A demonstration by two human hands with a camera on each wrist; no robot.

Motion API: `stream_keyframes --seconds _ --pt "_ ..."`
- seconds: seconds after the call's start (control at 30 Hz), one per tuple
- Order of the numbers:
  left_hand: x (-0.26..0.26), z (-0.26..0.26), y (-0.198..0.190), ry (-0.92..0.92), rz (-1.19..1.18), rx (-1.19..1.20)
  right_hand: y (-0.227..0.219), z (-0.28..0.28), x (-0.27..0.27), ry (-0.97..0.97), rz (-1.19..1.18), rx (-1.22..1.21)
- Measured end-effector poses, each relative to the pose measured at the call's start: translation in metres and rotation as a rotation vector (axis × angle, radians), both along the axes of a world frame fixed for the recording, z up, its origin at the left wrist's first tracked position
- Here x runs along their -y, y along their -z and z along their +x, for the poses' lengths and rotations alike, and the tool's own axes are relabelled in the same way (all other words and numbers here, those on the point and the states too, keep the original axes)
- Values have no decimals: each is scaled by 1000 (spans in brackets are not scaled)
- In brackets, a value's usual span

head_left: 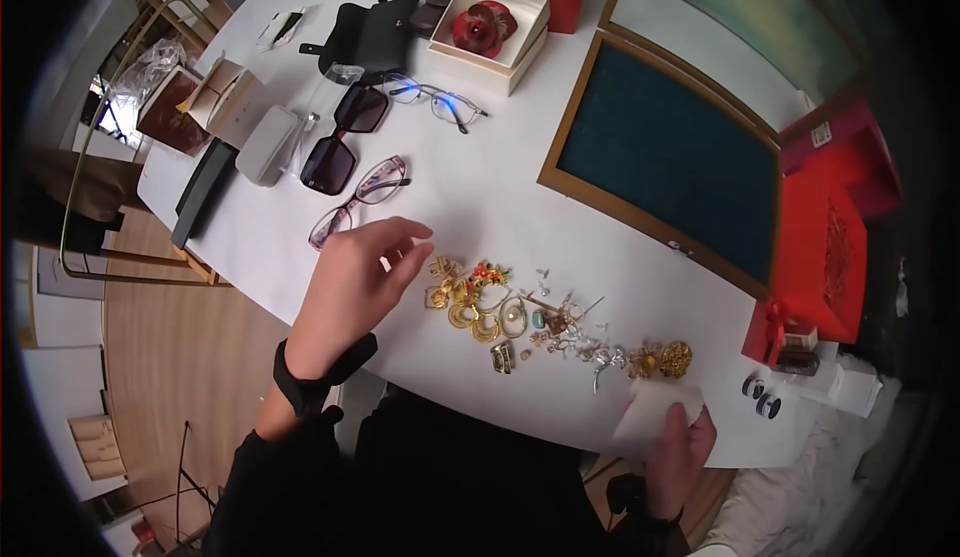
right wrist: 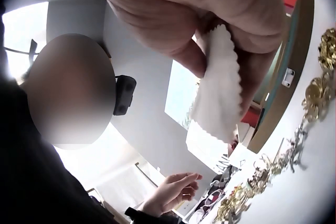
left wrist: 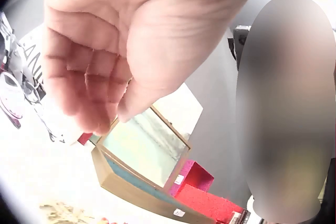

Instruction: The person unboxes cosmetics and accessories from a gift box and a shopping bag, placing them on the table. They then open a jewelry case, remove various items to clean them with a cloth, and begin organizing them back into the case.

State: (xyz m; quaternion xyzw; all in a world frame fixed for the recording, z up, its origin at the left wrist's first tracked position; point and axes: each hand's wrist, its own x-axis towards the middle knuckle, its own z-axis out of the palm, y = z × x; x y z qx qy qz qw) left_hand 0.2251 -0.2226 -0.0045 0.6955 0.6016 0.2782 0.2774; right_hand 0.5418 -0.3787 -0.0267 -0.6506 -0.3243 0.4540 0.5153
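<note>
My right hand (head_left: pixel 682 455) pinches a small white cloth (head_left: pixel 652 409) between thumb and fingers, over the table's front edge. In the right wrist view the cloth (right wrist: pixel 218 85) hangs down and shows a zigzag edge. My left hand (head_left: pixel 350 282) is raised with fingers loosely bent and nothing in it, the palm bare in the left wrist view. Near its fingertips lie patterned-frame glasses (head_left: pixel 382 182). Between the hands spreads a row of jewelry: gold hoop earrings (head_left: pixel 462 315), a ring with a dark stone (head_left: pixel 501 358), silver pieces (head_left: pixel 606 359) and a round gold piece (head_left: pixel 676 359).
Behind stand an open wooden case (head_left: pixel 670 147) with teal lining and a white box (head_left: pixel 520 72) holding a dark red flower. Sunglasses (head_left: pixel 330 164), wire-frame glasses (head_left: pixel 445 107) and a grey case (head_left: pixel 268 147) lie left. A red box (head_left: pixel 830 257) is on the right.
</note>
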Motion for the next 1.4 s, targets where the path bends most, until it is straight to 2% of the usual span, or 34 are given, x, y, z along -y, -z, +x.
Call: stream_keyframes --seconds 0.03,0.07,0.17,0.27,0.43,0.5,0.57,0.63,0.7,0.77,0.83,0.87,0.93,0.97,1.03,1.07,1.13,1.17,1.23,1.4 --pt "3 -2 3 34 -20 -17 3 -2 -2 88 12 -116" --pt "5 -5 6 67 -39 -35 1 -6 -4 83 8 -120" --pt "6 -5 25 146 -21 -98 -10 -21 -12 20 -15 -61" --pt "0 -3 32 174 -72 -91 -16 -32 -16 -134 -34 -47" --pt "-8 -5 38 219 0 -116 -6 -37 -13 -222 -83 -28" --pt "-10 -5 36 202 -118 -115 2 -40 -12 -143 -105 -94" --pt "-10 -4 30 149 -83 -101 7 -42 -15 -156 -71 -92" --pt "-4 3 13 174 -142 101 1 -47 -20 -99 -80 -177" --pt "10 21 6 342 -197 219 6 -45 -19 -104 -150 -144" --pt "23 43 7 587 -86 281 19 -38 -11 -109 -220 -106" --pt "34 65 9 688 -139 411 37 -36 -7 -358 510 1188" --pt "37 72 16 700 -145 433 41 -38 -10 -369 522 1180" --pt "36 78 16 672 -163 454 39 -51 -22 65 88 -473" --pt "36 81 16 660 -187 481 35 -49 -21 58 88 -473" --pt "36 83 17 634 -192 528 23 -44 -17 -313 203 537" --pt "37 84 18 612 -200 572 22 -47 -18 -318 205 536" --pt "38 87 21 617 -170 606 21 -55 -22 -169 30 -216" --pt "39 88 22 628 -144 640 23 -58 -23 -181 33 -222" --pt "41 90 17 600 -160 647 26 -61 -23 -59 104 -93" --pt "44 96 24 613 -140 735 16 -58 -30 -89 114 -131"
